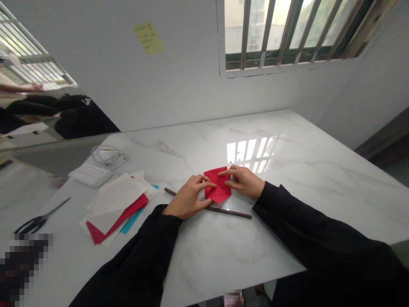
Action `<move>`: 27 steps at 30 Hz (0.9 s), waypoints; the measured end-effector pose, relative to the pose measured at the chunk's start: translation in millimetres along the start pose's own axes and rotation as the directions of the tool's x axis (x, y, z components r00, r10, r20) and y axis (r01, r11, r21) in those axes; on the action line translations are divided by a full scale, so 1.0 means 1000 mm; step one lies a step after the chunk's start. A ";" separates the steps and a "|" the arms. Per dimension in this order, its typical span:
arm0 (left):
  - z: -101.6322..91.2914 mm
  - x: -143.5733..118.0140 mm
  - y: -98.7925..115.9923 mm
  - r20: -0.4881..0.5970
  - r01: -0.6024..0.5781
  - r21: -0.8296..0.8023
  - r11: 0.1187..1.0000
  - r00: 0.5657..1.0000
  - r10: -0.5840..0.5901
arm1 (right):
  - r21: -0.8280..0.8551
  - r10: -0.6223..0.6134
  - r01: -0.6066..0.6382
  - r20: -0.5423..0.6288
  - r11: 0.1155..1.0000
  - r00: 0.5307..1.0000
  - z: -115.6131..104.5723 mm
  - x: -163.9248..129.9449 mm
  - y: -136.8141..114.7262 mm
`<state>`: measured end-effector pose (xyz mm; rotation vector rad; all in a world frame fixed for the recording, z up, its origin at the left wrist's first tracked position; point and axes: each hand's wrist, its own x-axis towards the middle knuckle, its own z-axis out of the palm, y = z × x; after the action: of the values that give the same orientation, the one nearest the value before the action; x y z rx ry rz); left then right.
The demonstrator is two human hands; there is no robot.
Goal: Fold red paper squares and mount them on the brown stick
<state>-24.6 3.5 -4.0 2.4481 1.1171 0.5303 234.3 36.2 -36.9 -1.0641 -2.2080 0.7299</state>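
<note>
Beneath a barred window (pixel 283 38), a marble-patterned tabletop (pixel 211 256) carries the work. Red paper (pixel 221 194), already creased into a small many-sided piece, lies between the hands, just beyond a thin dark stick (pixel 234 213). Left hand (pixel 188 197) has its fingers partly spread, index on the paper and thumb by its near left corner; right hand (pixel 243 181) touches the right side, thumb and index slightly apart. Whether either actually pinches a layer, I cannot tell. Folding or smoothing a flap seems the step in hand. What it calls for next, I judge, is the left fingers steadying the sheet while the right ones align an edge and press the crease.
</note>
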 end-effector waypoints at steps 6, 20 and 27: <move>0.003 0.001 0.002 -0.047 0.007 0.022 1.000 0.999 -0.006 | -0.169 -0.080 0.058 -0.124 0.984 0.989 -0.003 -0.003 0.001; 0.001 0.000 0.001 -0.047 0.031 -0.008 0.999 0.998 -0.032 | -0.053 -0.146 0.148 0.036 0.988 0.989 -0.003 -0.002 -0.004; 0.006 -0.001 -0.005 -0.132 0.076 -0.029 0.997 0.988 -0.079 | -0.036 -0.177 0.182 0.126 0.983 0.976 -0.009 -0.005 -0.006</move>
<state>-24.7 4.6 -11.9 2.3671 1.2459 0.6873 239.8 31.2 -27.7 -0.8476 -2.4003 0.6814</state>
